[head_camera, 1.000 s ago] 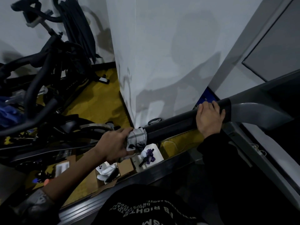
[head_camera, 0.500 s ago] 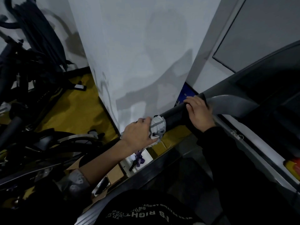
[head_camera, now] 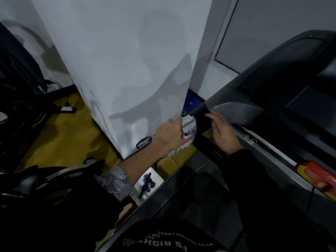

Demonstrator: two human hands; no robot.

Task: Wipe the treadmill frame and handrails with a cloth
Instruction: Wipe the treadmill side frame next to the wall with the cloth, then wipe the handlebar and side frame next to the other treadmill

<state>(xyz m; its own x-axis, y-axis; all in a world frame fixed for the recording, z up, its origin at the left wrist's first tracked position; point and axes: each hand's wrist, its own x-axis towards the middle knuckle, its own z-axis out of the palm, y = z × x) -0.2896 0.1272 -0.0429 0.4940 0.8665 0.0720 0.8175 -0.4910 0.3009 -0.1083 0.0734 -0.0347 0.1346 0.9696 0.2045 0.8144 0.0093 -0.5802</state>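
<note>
My left hand (head_camera: 170, 135) grips a grey-white cloth (head_camera: 189, 127) wrapped round the dark treadmill handrail (head_camera: 202, 122), close to where the rail meets the grey frame (head_camera: 234, 110). A loose end of the cloth hangs below my fist. My right hand (head_camera: 222, 131) hovers just right of the cloth with its fingers spread and relaxed, beside the rail rather than round it. The treadmill console (head_camera: 291, 57) rises dark at the right, and most of the handrail is hidden behind my hands.
A white pillar (head_camera: 127, 70) stands right behind the handrail. Black exercise equipment (head_camera: 27, 99) crowds the left on a yellow floor (head_camera: 69, 135). A white box with a purple item (head_camera: 148, 182) lies beside the treadmill deck edge (head_camera: 163, 199). A red-yellow part (head_camera: 317, 176) sits at right.
My left hand has slid the cloth up the handrail toward the frame. My right hand has let go of the rail and opened. The view has shifted right.
</note>
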